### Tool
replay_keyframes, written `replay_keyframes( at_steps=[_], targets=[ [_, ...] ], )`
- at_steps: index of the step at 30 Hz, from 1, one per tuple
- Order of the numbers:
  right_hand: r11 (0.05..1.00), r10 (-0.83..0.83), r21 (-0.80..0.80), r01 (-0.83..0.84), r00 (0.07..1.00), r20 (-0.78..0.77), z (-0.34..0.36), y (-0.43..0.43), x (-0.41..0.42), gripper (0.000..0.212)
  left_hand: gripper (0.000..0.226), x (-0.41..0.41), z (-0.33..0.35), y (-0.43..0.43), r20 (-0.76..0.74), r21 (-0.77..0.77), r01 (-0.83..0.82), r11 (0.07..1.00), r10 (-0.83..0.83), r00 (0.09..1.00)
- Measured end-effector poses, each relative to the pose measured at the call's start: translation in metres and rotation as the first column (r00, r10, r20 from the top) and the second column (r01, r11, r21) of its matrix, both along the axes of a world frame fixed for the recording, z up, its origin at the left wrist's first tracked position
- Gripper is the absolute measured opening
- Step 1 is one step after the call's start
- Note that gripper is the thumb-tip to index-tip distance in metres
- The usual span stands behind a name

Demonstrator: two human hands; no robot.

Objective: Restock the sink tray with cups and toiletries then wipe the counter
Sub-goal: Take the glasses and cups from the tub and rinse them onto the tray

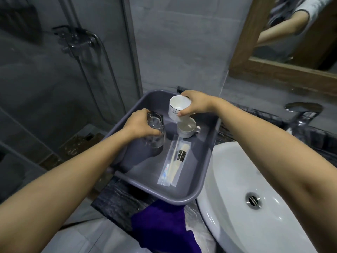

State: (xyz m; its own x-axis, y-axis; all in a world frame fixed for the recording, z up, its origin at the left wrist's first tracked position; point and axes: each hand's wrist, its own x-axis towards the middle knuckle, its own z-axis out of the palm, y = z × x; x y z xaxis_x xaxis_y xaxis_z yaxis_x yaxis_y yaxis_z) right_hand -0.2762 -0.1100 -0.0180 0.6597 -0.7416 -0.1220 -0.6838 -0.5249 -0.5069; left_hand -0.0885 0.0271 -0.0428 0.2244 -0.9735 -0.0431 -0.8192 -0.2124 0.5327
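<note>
Over the grey tray (209, 148), we're gripping a clear glass (155, 132) with the left hand (140, 125) at its left side, and the right hand (195, 105) is tilting a white cup (177, 106) above a second white cup (187, 129), probably to seat both upright. Toothbrush packet (175, 161) is lying mid-tray; purple cloth (164, 225) is waiting just below the tray for the wipe.

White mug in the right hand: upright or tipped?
Tipped. The white mug in the right hand shows its empty inside, mouth facing the camera, above the second mug.

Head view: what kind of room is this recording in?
Probably a hotel bathroom: a white basin with tap, a glass-walled shower, and a sealed toothbrush kit in a grey tray.
</note>
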Motion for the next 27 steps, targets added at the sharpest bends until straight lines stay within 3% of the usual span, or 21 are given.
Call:
replay_keyframes(
  at_steps=[11, 15, 21, 27],
  targets=[
    [0.981, -0.179, -0.073, 0.180, 0.984, 0.018, 0.087, 0.047, -0.067, 0.048, 0.057, -0.046, 0.086, -0.003, 0.004, -0.111, 0.229, 0.967, -0.230, 0.973],
    [0.953, -0.267, -0.136, 0.269, 0.963, 0.037, 0.103, 0.075, -0.104, 0.055, 0.062, -0.065, 0.101, 0.002, 0.010, -0.186, 0.325, 0.927, -0.329, 0.944],
    [0.893, -0.416, -0.170, 0.417, 0.908, 0.043, 0.098, 0.136, -0.160, 0.057, 0.062, -0.106, 0.104, 0.013, 0.005, -0.244, 0.469, 0.849, -0.482, 0.876],
    [0.806, -0.576, -0.134, 0.576, 0.816, 0.046, 0.063, 0.201, -0.219, 0.055, 0.061, -0.167, 0.082, 0.025, -0.052, -0.189, 0.603, 0.775, -0.622, 0.782]
  ],
)
